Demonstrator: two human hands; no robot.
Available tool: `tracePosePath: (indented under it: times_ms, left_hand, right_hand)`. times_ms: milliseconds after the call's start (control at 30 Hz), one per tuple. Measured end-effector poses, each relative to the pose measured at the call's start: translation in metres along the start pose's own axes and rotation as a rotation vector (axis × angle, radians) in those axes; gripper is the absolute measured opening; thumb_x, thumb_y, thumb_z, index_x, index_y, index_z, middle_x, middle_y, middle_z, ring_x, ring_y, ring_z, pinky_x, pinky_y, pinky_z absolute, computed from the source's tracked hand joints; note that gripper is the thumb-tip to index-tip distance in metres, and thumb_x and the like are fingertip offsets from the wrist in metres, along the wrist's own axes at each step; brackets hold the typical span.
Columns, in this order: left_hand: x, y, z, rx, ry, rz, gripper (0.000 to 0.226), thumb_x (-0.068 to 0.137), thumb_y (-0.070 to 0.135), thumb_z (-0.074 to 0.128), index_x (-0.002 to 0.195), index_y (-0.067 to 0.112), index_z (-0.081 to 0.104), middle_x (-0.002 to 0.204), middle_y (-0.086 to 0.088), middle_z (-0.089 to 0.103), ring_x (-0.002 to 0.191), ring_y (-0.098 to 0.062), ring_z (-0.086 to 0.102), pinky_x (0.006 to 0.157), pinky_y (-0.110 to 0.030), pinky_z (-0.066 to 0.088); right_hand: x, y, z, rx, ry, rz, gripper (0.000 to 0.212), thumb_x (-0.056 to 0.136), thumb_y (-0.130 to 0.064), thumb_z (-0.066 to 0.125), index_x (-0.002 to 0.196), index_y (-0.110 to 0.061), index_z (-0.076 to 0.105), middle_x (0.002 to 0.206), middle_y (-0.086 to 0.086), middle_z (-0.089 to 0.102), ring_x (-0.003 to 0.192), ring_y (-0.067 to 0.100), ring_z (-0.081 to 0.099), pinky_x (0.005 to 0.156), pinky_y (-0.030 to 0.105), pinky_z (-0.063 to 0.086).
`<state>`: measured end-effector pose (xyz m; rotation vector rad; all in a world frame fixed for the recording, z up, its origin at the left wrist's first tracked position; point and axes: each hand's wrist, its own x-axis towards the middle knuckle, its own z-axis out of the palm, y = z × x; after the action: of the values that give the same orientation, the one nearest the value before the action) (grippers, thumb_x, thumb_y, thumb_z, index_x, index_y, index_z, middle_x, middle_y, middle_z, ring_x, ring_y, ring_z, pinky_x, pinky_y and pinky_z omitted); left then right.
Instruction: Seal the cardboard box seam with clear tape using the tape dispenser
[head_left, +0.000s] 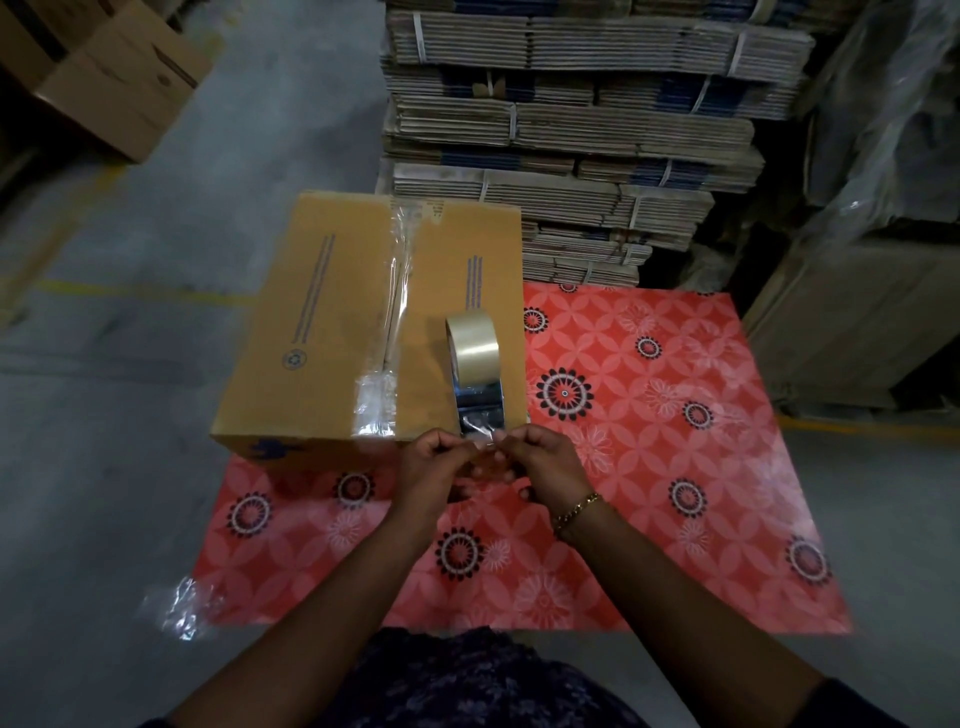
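Note:
A brown cardboard box (322, 322) lies on a red patterned mat (649, 467). Clear tape (397, 291) runs along its centre seam, crumpled near the front edge. A roll of clear tape (471, 345) stands on edge on the box's right flap, with no dispenser visible. A strip of tape (480, 415) is pulled off the roll toward me. My left hand (434, 465) and my right hand (540, 457) both pinch the free end of that strip just in front of the box.
Bundled stacks of flat cardboard (571, 130) rise behind the box. An assembled carton (119, 78) sits at the far left on the grey floor. Crumpled clear film (182, 608) lies by the mat's near left corner. Wrapped goods (883, 156) stand at the right.

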<state>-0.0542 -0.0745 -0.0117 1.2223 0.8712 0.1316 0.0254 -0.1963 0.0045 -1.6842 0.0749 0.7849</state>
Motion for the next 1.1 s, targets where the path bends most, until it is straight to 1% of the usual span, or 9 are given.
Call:
tracePosePath:
  times_ms: [100, 200, 267, 400, 533, 667, 867, 967, 1100]
  left_hand:
    - [0.0, -0.002, 0.002, -0.01, 0.02, -0.006, 0.017, 0.084, 0.02, 0.079, 0.078, 0.016, 0.064, 0.057, 0.003, 0.071, 0.051, -0.006, 0.068, 0.041, -0.019, 0.047]
    - [-0.002, -0.005, 0.006, -0.086, 0.086, -0.034, 0.029, 0.08, 0.015, 0.083, 0.084, 0.014, 0.054, 0.055, 0.002, 0.067, 0.046, -0.008, 0.065, 0.036, -0.021, 0.044]
    - [-0.002, -0.007, 0.004, -0.104, 0.106, -0.045, 0.035, 0.078, 0.02, 0.084, 0.081, 0.015, 0.05, 0.057, 0.0, 0.066, 0.045, -0.01, 0.064, 0.036, -0.022, 0.043]
    - [-0.003, -0.007, 0.001, 0.025, 0.046, -0.027, 0.038, 0.088, 0.051, 0.07, 0.085, 0.013, 0.072, 0.067, -0.005, 0.076, 0.043, -0.012, 0.062, 0.039, -0.02, 0.04]
    - [-0.003, -0.009, 0.008, 0.083, -0.016, 0.064, 0.028, 0.098, 0.035, 0.063, 0.078, 0.015, 0.069, 0.057, 0.001, 0.07, 0.04, -0.009, 0.053, 0.039, -0.02, 0.034]
    - [-0.003, -0.009, 0.012, 0.061, -0.025, 0.081, 0.032, 0.1, 0.029, 0.061, 0.071, 0.016, 0.062, 0.049, 0.006, 0.058, 0.04, -0.009, 0.048, 0.039, -0.019, 0.032]
    - [-0.003, -0.016, 0.013, 0.093, -0.024, 0.134, 0.037, 0.103, 0.028, 0.056, 0.068, 0.016, 0.057, 0.047, 0.002, 0.056, 0.04, -0.012, 0.05, 0.038, -0.02, 0.034]
    - [-0.001, -0.015, 0.011, 0.103, -0.045, 0.175, 0.038, 0.103, 0.027, 0.056, 0.068, 0.015, 0.058, 0.046, 0.001, 0.057, 0.038, -0.01, 0.049, 0.038, -0.019, 0.034]
    - [0.002, -0.009, 0.005, 0.116, -0.087, 0.188, 0.036, 0.102, 0.031, 0.058, 0.069, 0.019, 0.063, 0.049, 0.003, 0.059, 0.04, -0.01, 0.054, 0.037, -0.02, 0.035]
  right_hand:
    - [0.0, 0.002, 0.002, -0.02, 0.001, -0.017, 0.016, 0.09, -0.023, 0.07, 0.087, -0.008, 0.071, 0.066, -0.002, 0.069, 0.045, 0.007, 0.055, 0.038, 0.016, 0.036]
    - [0.0, 0.004, 0.005, -0.021, -0.006, -0.019, 0.014, 0.091, -0.021, 0.069, 0.081, -0.012, 0.068, 0.066, -0.002, 0.069, 0.043, 0.006, 0.054, 0.037, 0.015, 0.036]
    - [0.0, 0.004, 0.005, -0.019, -0.001, -0.02, 0.014, 0.091, -0.021, 0.069, 0.081, -0.012, 0.068, 0.065, -0.002, 0.068, 0.042, 0.005, 0.054, 0.036, 0.015, 0.035]
    - [0.0, 0.003, 0.002, -0.047, -0.007, -0.029, 0.016, 0.091, -0.023, 0.069, 0.085, -0.009, 0.069, 0.066, -0.003, 0.068, 0.042, 0.005, 0.055, 0.036, 0.016, 0.037]
    - [-0.001, 0.003, 0.001, -0.055, -0.013, -0.014, 0.025, 0.092, -0.024, 0.067, 0.095, 0.001, 0.07, 0.069, 0.0, 0.069, 0.044, 0.006, 0.056, 0.036, 0.016, 0.037]
    - [-0.004, 0.003, 0.003, -0.094, -0.031, -0.083, 0.036, 0.093, -0.042, 0.064, 0.077, -0.01, 0.066, 0.064, 0.002, 0.066, 0.043, 0.008, 0.057, 0.036, 0.016, 0.037]
    - [-0.003, 0.005, 0.013, -0.177, -0.113, -0.247, 0.037, 0.101, -0.028, 0.054, 0.071, -0.006, 0.06, 0.054, 0.005, 0.059, 0.041, 0.01, 0.055, 0.042, 0.017, 0.041]
    - [0.0, 0.002, 0.012, -0.163, -0.137, -0.221, 0.039, 0.103, -0.023, 0.051, 0.077, 0.005, 0.061, 0.056, 0.007, 0.057, 0.041, 0.011, 0.055, 0.044, 0.018, 0.043]
    - [0.0, -0.007, 0.005, -0.149, -0.216, -0.114, 0.035, 0.103, -0.028, 0.048, 0.077, -0.008, 0.06, 0.06, 0.005, 0.06, 0.044, 0.013, 0.055, 0.037, 0.015, 0.034]
